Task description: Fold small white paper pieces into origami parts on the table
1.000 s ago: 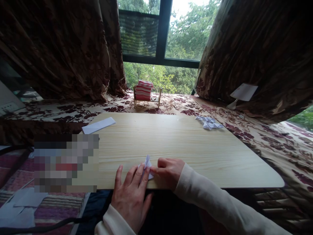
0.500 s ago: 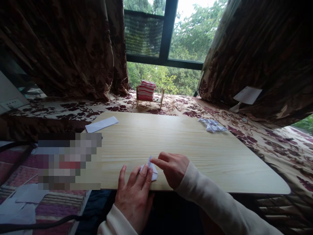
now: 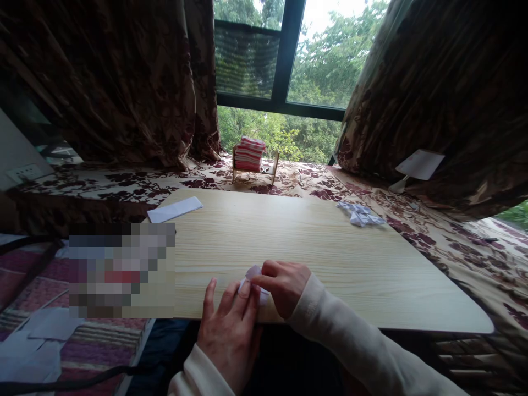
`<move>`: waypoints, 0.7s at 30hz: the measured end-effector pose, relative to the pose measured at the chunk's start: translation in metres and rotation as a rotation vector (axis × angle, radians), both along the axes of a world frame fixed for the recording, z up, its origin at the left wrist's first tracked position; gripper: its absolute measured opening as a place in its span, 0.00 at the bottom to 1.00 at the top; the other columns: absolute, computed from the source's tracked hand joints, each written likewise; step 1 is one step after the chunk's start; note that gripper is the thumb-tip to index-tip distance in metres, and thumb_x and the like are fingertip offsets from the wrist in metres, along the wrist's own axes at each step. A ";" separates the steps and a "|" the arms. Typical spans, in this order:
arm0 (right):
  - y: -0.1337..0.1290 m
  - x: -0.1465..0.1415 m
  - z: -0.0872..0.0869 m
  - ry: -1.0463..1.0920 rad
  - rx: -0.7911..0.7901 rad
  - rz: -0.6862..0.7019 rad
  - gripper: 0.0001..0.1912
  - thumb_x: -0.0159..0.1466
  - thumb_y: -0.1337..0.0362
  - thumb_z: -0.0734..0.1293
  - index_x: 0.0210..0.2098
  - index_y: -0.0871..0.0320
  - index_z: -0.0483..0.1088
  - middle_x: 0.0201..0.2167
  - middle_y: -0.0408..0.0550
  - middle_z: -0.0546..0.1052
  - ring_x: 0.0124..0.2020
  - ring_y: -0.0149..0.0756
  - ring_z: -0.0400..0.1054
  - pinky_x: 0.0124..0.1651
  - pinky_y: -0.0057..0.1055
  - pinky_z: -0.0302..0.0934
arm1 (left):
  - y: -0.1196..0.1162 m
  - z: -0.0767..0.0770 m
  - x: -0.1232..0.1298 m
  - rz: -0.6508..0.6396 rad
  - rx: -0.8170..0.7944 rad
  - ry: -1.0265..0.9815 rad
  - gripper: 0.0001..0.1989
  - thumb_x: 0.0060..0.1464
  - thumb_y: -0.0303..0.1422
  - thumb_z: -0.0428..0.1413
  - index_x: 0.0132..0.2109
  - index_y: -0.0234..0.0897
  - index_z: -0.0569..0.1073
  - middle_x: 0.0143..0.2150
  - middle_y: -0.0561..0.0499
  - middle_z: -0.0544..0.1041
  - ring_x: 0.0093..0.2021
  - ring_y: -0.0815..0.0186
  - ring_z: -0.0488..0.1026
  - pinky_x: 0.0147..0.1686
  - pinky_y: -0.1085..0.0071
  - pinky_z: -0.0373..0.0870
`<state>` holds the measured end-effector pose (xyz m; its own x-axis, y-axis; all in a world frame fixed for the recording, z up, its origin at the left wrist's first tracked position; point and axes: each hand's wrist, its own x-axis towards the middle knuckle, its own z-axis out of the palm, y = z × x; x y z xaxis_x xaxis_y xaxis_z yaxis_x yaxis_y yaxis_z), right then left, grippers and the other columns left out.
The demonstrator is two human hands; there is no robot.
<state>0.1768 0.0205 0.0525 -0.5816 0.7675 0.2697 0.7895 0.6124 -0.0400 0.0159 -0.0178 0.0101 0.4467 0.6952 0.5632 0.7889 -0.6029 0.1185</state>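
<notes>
A small piece of folded white paper [image 3: 253,271] lies near the front edge of the wooden table, partly covered by both hands. My left hand [image 3: 231,324] is spread over its left side, fingers stretched out and fingertips pressing it down; the thumb is mostly hidden. From the right, my right hand [image 3: 282,283] has curled fingers, with the index finger and thumb area at the paper's upper flap. Its fingertips touch the flap close to the left fingertips. How the folds run beneath the fingers is hidden.
The table [image 3: 313,247] also bears a flat folded paper strip [image 3: 176,209] at far left and a pile of folded paper pieces [image 3: 360,214] at far right. Beyond are a small rack [image 3: 274,170] with pink striped cloths [image 3: 249,154] and a lamp [image 3: 419,164]. A blurred-out patch covers the left side.
My right hand has shifted slightly left, onto the flap, which now leans left and looks wider instead of standing as a narrow point. My left hand stays on the paper.
</notes>
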 end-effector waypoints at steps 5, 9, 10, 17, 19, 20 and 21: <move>0.000 0.002 -0.006 -0.005 0.007 0.012 0.09 0.60 0.65 0.60 0.36 0.50 0.70 0.29 0.43 0.69 0.26 0.29 0.60 0.27 0.26 0.50 | 0.000 0.000 0.001 0.012 -0.014 -0.022 0.21 0.48 0.37 0.55 0.50 0.37 0.69 0.51 0.46 0.71 0.51 0.56 0.64 0.58 0.49 0.39; 0.000 0.008 -0.008 -0.005 0.003 0.025 0.11 0.59 0.65 0.60 0.38 0.48 0.71 0.28 0.43 0.69 0.26 0.29 0.60 0.26 0.26 0.50 | -0.001 0.002 0.002 0.020 -0.034 -0.042 0.21 0.48 0.37 0.54 0.50 0.38 0.69 0.52 0.48 0.71 0.51 0.57 0.64 0.59 0.49 0.38; 0.000 0.009 -0.008 -0.005 0.000 0.027 0.11 0.59 0.65 0.60 0.39 0.47 0.71 0.29 0.43 0.69 0.26 0.29 0.61 0.26 0.26 0.50 | -0.001 0.002 0.002 0.021 -0.037 -0.045 0.20 0.48 0.36 0.54 0.50 0.38 0.69 0.52 0.48 0.70 0.51 0.57 0.64 0.59 0.49 0.39; 0.006 0.016 -0.007 -0.058 -0.059 0.039 0.11 0.59 0.67 0.59 0.36 0.48 0.72 0.32 0.44 0.70 0.30 0.31 0.63 0.28 0.26 0.52 | 0.000 0.003 0.003 0.013 -0.036 -0.047 0.19 0.49 0.36 0.54 0.49 0.38 0.69 0.52 0.48 0.70 0.50 0.56 0.64 0.58 0.49 0.40; 0.006 0.014 -0.007 -0.056 -0.068 0.029 0.12 0.59 0.67 0.60 0.38 0.48 0.72 0.32 0.44 0.70 0.31 0.32 0.64 0.28 0.27 0.53 | 0.000 0.002 0.003 0.014 -0.040 -0.043 0.19 0.49 0.36 0.54 0.49 0.38 0.69 0.52 0.48 0.70 0.50 0.56 0.64 0.58 0.48 0.41; 0.005 0.013 -0.006 -0.053 -0.074 0.019 0.12 0.58 0.67 0.60 0.38 0.48 0.72 0.32 0.44 0.70 0.31 0.32 0.64 0.28 0.27 0.53 | 0.000 0.002 0.003 0.014 -0.042 -0.039 0.20 0.49 0.36 0.54 0.50 0.37 0.69 0.52 0.48 0.70 0.50 0.56 0.64 0.58 0.48 0.41; 0.005 0.012 -0.006 -0.051 -0.078 0.006 0.13 0.58 0.67 0.60 0.38 0.48 0.72 0.32 0.44 0.70 0.30 0.32 0.64 0.28 0.27 0.53 | 0.000 0.002 0.002 0.012 -0.043 -0.035 0.20 0.48 0.36 0.54 0.50 0.37 0.69 0.52 0.47 0.70 0.50 0.56 0.64 0.58 0.48 0.41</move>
<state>0.1889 0.0258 0.0465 -0.5979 0.7814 0.1787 0.7880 0.6138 -0.0476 0.0183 -0.0180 0.0117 0.4188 0.7239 0.5483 0.7908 -0.5875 0.1716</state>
